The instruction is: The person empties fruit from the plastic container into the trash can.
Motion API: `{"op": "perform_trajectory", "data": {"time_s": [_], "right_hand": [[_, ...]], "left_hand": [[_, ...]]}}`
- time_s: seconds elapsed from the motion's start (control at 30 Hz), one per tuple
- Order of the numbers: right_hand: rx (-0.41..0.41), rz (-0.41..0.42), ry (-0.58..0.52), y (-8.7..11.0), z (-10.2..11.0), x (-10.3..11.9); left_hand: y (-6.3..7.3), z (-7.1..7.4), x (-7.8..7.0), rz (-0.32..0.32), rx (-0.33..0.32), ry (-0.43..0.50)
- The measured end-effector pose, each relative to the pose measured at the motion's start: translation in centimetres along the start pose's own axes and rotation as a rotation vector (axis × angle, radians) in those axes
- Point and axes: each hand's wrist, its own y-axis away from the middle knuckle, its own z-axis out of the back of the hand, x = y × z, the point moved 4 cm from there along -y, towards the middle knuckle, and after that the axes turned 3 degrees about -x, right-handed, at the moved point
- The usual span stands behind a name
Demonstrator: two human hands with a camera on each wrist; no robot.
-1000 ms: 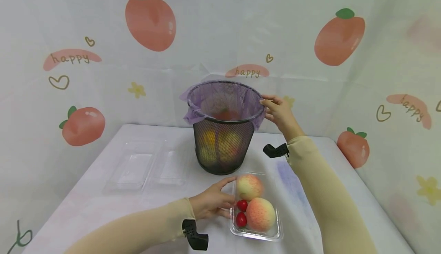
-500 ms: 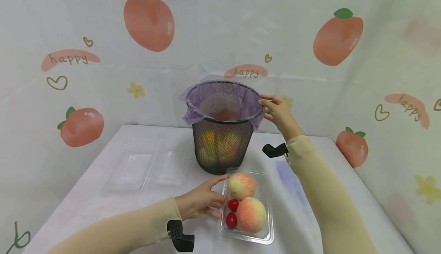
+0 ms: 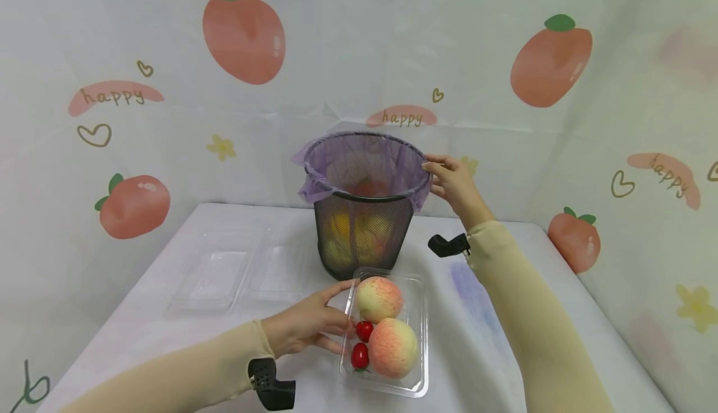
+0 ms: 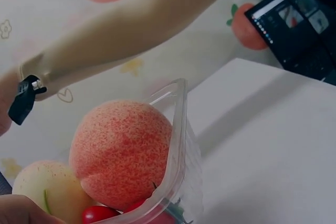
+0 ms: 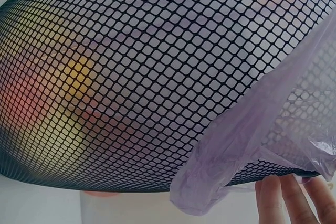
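Observation:
My left hand [image 3: 307, 321] grips the left side of a clear plastic fruit box [image 3: 417, 338]. Inside lie two peaches [image 3: 394, 347] [image 4: 122, 153] and two small red tomatoes [image 3: 360, 356]. Part of the hand shows at the lower left corner of the left wrist view. Farther back, my right hand [image 3: 455, 185] holds the rim of a black mesh wastebasket [image 3: 364, 245], thumb over the edge and fingers outside. A purple bag [image 3: 359, 157] [image 5: 226, 145] lines the basket and folds over its rim. Yellow, orange and red fruit-like shapes show through the mesh, blurred.
Left of the basket, another clear plastic container [image 3: 215, 270] lies on the white table [image 3: 140, 338]. A curtain [image 3: 336, 39] printed with fruit hangs behind the table. In the left wrist view, a laptop [image 4: 294, 24] stands beyond the table's edge.
My left hand has moved the fruit box to the left, with the peaches and tomatoes in it. Its far end now overlaps the basket's foot in the head view. My right hand stays at the rim.

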Motion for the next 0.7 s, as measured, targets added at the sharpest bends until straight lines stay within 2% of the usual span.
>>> {"op": "perform_trajectory", "data": {"time_s": [0.43,0.7], "right_hand": [[-0.019,-0.019,0.004,0.0,0.0,0.0],[-0.030,-0.018,-0.009,-0.2,-0.1,-0.1]], "left_hand": [[1.7,2.7,-0.6,-0.024,-0.006,-0.048],[2.7,4.6,-0.9,-0.011,-0.028,-0.070]]}}
